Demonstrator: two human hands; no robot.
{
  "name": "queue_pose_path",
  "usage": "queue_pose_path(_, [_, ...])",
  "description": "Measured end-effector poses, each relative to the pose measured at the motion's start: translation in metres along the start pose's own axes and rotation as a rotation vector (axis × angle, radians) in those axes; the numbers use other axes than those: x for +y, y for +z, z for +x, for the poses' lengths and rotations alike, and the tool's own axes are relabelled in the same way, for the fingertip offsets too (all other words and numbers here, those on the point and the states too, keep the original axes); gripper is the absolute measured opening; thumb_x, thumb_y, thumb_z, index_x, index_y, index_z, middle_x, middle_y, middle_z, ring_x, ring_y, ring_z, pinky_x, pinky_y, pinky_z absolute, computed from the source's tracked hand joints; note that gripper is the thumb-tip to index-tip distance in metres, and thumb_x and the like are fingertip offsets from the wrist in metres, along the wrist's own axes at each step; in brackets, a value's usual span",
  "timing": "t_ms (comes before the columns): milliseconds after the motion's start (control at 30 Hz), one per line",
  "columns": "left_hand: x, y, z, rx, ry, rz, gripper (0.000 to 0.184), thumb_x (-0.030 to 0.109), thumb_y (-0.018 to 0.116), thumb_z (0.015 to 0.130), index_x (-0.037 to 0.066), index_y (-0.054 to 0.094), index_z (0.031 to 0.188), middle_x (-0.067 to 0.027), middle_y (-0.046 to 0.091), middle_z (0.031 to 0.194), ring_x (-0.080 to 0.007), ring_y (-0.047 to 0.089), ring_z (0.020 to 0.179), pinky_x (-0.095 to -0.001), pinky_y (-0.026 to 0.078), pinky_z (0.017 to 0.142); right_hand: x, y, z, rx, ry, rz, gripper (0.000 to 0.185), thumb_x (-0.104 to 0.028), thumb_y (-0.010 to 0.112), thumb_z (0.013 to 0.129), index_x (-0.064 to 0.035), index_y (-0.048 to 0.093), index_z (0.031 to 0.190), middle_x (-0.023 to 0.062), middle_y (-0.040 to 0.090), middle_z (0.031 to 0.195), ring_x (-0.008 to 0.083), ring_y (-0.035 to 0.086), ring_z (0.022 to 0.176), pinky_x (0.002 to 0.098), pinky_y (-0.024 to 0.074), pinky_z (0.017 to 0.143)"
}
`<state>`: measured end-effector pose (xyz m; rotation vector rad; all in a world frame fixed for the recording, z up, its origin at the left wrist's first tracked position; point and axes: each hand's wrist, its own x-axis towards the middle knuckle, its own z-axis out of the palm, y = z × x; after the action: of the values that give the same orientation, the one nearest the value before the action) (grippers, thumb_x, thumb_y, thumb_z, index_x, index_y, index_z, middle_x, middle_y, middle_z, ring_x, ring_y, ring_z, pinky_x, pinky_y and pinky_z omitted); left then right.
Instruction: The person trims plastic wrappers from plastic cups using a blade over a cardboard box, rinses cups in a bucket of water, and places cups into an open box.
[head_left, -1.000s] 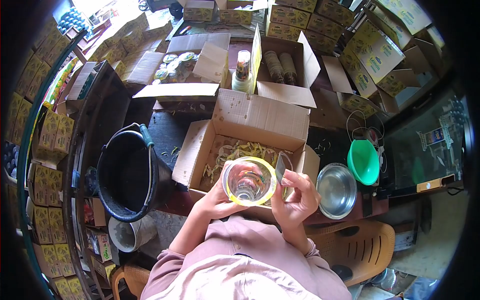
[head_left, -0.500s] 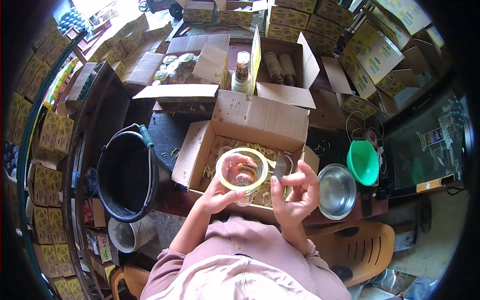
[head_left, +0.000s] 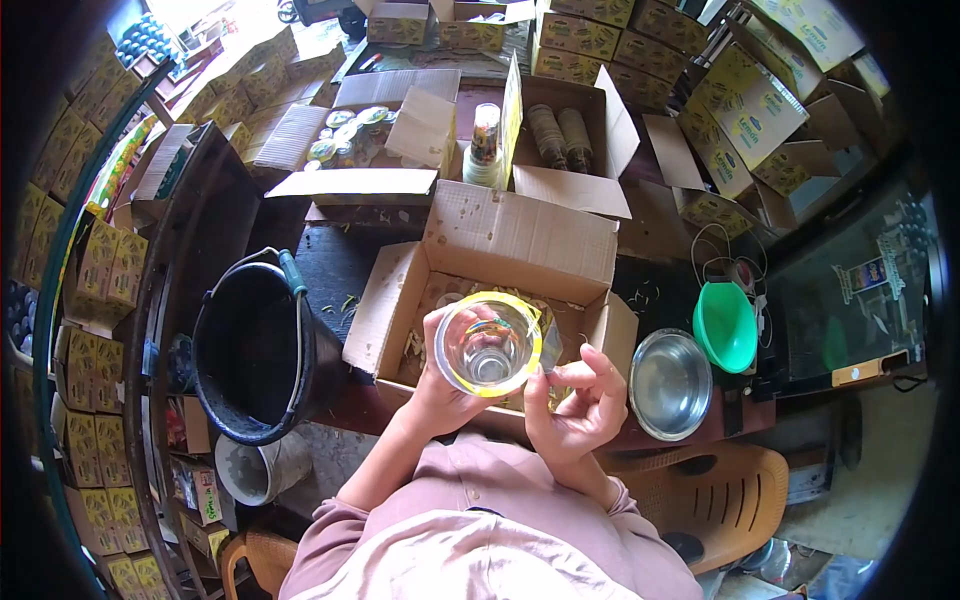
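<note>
My left hand [head_left: 440, 390] is wrapped round a clear plastic cup [head_left: 490, 366]. The cup's open mouth tilts up towards me, and a yellow rim [head_left: 527, 312] runs along its edge. Colourful print shows through the wall. At the rim's right side, my right hand [head_left: 575, 405] pinches a small flat grey blade [head_left: 550, 345], partly hidden by the fingers. The thumb is close to or touching the rim. Below the cup stands an open cardboard box [head_left: 520, 235] with yellowish strips and scraps inside.
A black bucket [head_left: 215, 370] stands left, above a grey pail [head_left: 245, 470]. To the right are a metal bowl [head_left: 672, 385] and a green basin [head_left: 727, 325]. Behind are a box of lidded cups [head_left: 350, 130], stacked cups [head_left: 485, 150] and a box with cup stacks [head_left: 560, 135].
The cup has turned so its mouth faces me more. My right hand has moved left and slightly down, bringing the blade to the cup's rim.
</note>
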<state>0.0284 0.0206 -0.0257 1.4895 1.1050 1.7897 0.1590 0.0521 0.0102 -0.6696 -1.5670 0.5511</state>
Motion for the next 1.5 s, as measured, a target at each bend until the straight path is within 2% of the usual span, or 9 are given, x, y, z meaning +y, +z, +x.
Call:
queue_pose_path(67, [-0.004,0.001,-0.002,-0.013,0.018,-0.008,0.081,0.006,0.074,0.066,0.016,0.024,0.128,-0.0129,0.034,0.117,-0.0237,0.041,0.111,-0.0373,0.046,0.084,0.002,0.001,0.002,0.026,-0.055,-0.021,0.043,0.002,0.070,0.064,0.0026,0.052,0.102,0.0060,0.060,0.066,0.0111,0.061,0.057,0.0185,0.0445,0.048])
queue_pose_path(267, [-0.004,0.000,-0.002,-0.042,0.038,0.076,0.080,0.008,0.076,0.065,0.011,0.023,0.125,-0.0138,0.034,0.117,-0.0237,0.043,0.109,-0.0345,0.048,0.081,0.004,-0.001,0.004,0.015,-0.159,-0.161,0.041,0.000,0.070,0.064,0.0024,0.051,0.101,0.0082,0.060,0.073,0.0136,0.061,0.056,0.0201,0.0457,0.048])
queue_pose_path(367, [-0.004,-0.002,-0.002,-0.046,0.008,0.024,0.076,0.008,0.076,0.065,0.009,0.025,0.121,-0.0145,0.033,0.117,-0.0230,0.045,0.107,-0.0338,0.048,0.081,0.006,-0.001,0.001,-0.003,-0.120,-0.174,0.050,0.003,0.070,0.062,0.0050,0.049,0.107,0.0054,0.058,0.067,0.0103,0.058,0.059,0.0190,0.0471,0.060])
queue_pose_path(700, [0.010,-0.007,-0.001,-0.180,-0.017,0.243,0.075,0.000,0.070,0.067,0.008,0.019,0.121,-0.0167,0.038,0.114,-0.0250,0.048,0.104,-0.0366,0.044,0.084,0.010,-0.003,0.006,-0.021,-0.032,-0.125,0.054,0.003,0.071,0.062,0.0027,0.048,0.111,0.0046,0.058,0.068,0.0099,0.057,0.062,0.0186,0.0438,0.061])
queue_pose_path(800, [0.007,-0.007,-0.001,-0.163,-0.020,0.133,0.076,-0.001,0.070,0.067,0.008,0.019,0.123,-0.0163,0.037,0.116,-0.0249,0.047,0.106,-0.0361,0.044,0.084,0.009,-0.001,0.008,-0.003,0.042,-0.015,0.056,0.003,0.071,0.063,0.0010,0.046,0.113,0.0027,0.056,0.069,0.0087,0.056,0.064,0.0180,0.0423,0.063])
queue_pose_path(900, [0.000,-0.005,-0.004,-0.134,-0.021,0.014,0.079,0.002,0.074,0.063,0.009,0.024,0.124,-0.0136,0.034,0.117,-0.0232,0.044,0.109,-0.0342,0.045,0.086,0.007,-0.002,0.008,0.058,0.009,0.015,0.049,0.006,0.070,0.063,0.0049,0.048,0.106,0.0079,0.060,0.067,0.0115,0.061,0.059,0.0192,0.0475,0.056])
queue_pose_path(1000, [0.003,-0.005,-0.003,-0.103,-0.029,0.050,0.078,0.002,0.074,0.064,0.009,0.024,0.123,-0.0141,0.035,0.117,-0.0233,0.044,0.109,-0.0344,0.045,0.086,0.005,-0.004,0.000,0.022,0.061,-0.001,0.055,0.002,0.070,0.065,0.0007,0.043,0.112,0.0011,0.053,0.070,0.0079,0.054,0.067,0.0185,0.0417,0.067])
queue_pose_path(1300, [0.013,-0.008,0.001,-0.188,0.032,0.219,0.075,0.003,0.072,0.067,0.006,0.021,0.122,-0.0144,0.035,0.117,-0.0228,0.048,0.105,-0.0334,0.044,0.083,0.007,-0.003,-0.003,0.020,0.027,-0.040,0.053,0.001,0.070,0.065,0.0013,0.044,0.111,0.0020,0.054,0.068,0.0086,0.054,0.064,0.0192,0.0423,0.066])
queue_pose_path(1500, [0.012,-0.008,-0.002,-0.200,-0.038,0.136,0.073,0.004,0.072,0.068,0.005,0.023,0.122,-0.0133,0.037,0.117,-0.0229,0.049,0.104,-0.0334,0.043,0.086,0.008,-0.004,0.002,0.008,0.085,0.031,0.054,0.002,0.069,0.065,0.0009,0.044,0.112,0.0020,0.054,0.068,0.0086,0.054,0.065,0.0191,0.0416,0.067])
